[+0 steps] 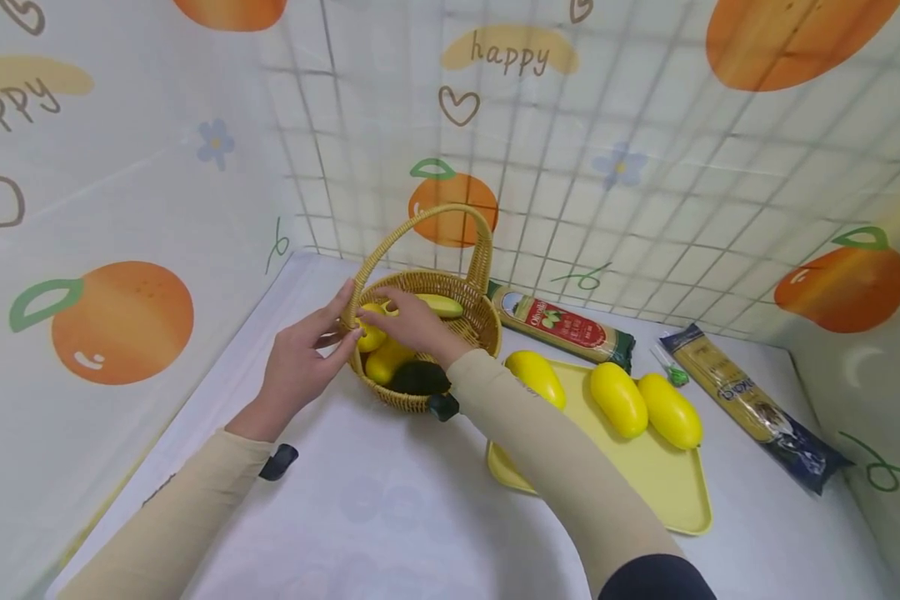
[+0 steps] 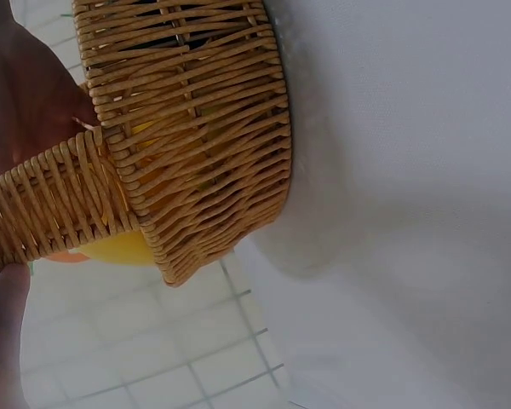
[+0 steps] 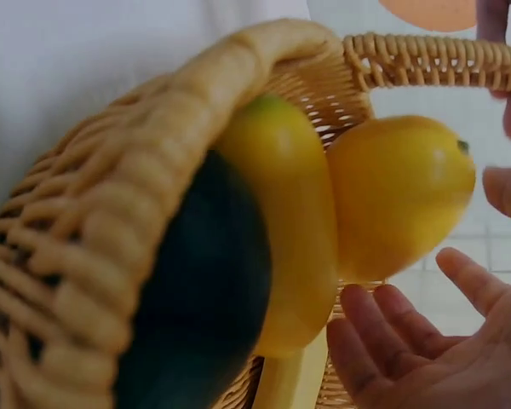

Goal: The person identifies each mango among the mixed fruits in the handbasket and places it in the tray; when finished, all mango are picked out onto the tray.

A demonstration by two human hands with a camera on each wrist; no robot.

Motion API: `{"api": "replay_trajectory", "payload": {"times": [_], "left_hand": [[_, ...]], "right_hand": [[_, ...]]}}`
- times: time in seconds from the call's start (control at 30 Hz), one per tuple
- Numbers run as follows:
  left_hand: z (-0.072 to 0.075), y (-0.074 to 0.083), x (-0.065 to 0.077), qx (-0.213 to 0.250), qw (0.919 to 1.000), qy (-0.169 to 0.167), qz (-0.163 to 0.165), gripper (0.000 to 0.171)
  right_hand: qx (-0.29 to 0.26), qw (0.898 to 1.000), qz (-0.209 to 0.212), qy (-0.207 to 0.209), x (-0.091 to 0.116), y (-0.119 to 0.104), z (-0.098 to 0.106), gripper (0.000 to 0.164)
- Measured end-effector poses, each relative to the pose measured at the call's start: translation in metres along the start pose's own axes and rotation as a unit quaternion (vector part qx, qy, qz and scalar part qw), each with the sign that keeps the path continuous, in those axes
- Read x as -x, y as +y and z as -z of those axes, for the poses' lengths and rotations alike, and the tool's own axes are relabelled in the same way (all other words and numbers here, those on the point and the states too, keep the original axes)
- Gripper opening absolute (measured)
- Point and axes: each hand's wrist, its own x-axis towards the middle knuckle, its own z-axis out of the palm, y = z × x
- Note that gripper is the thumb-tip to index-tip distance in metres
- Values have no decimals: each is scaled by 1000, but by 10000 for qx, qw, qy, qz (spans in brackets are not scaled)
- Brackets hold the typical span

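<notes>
At its left base, the arched handle (image 2: 51,200) of a wicker basket (image 1: 489,325) is held between the thumb and fingers of my left hand (image 1: 300,358). My right hand (image 1: 412,321) reaches over the basket, palm toward a yellow mango (image 3: 400,196). Its fingers (image 3: 392,332) are spread and loosely bent, tips right by the mango's lower side. That mango lies high, against the handle's base. Beside it in the basket are another yellow mango (image 3: 281,221), a dark green oval fruit (image 3: 200,290) and a long yellow-green fruit (image 1: 442,306), partly hidden.
Right of the basket, a yellow tray (image 1: 600,483) bears three yellow mangoes (image 1: 618,400), one partly behind my right forearm. A red-labelled pasta pack (image 1: 562,325) lies behind the tray, a blue-ended pack (image 1: 753,404) to its right. A grid wall under printed cloth stands behind.
</notes>
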Motion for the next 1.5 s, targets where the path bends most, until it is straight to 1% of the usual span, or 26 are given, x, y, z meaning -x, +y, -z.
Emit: {"api": "replay_trajectory", "payload": {"times": [0.17, 0.33, 0.43, 0.6, 0.7, 0.87, 0.97, 1.07, 1.2, 1.33, 1.5], "left_hand": [[-1, 0, 0, -16, 10000, -1, -3, 80], [-1, 0, 0, -11, 10000, -43, 30, 80], [0, 1, 0, -16, 10000, -31, 51, 80], [0, 1, 0, 3, 10000, -36, 75, 80], [0, 1, 0, 0, 10000, -35, 78, 81], [0, 1, 1, -44, 9999, -20, 97, 81], [0, 2, 1, -57, 9999, -43, 111, 80], [0, 2, 0, -39, 9999, -64, 126, 80], [0, 1, 1, 20, 9999, -28, 107, 79], [0, 1, 1, 68, 10000, 24, 62, 79], [0, 0, 1, 56, 10000, 26, 52, 79]], "right_hand": [[185, 9995, 66, -232, 0, 0, 2, 57], [14, 9991, -94, -419, 5, 2, 7, 52], [-2, 9988, -89, -476, 7, 3, 6, 51], [153, 9986, 156, -475, 7, 5, 1, 53], [96, 9982, 296, -506, 7, 5, 0, 53], [28, 9957, 599, -710, 8, 6, 1, 50], [16, 9948, 659, -773, 11, 7, 4, 50], [17, 9950, 681, -736, 13, 9, 6, 48], [88, 9953, 752, -596, 15, 10, 3, 48], [380, 9952, 809, -399, 17, 9, 0, 48], [827, 9931, 792, -255, 24, 7, 5, 48]]}}
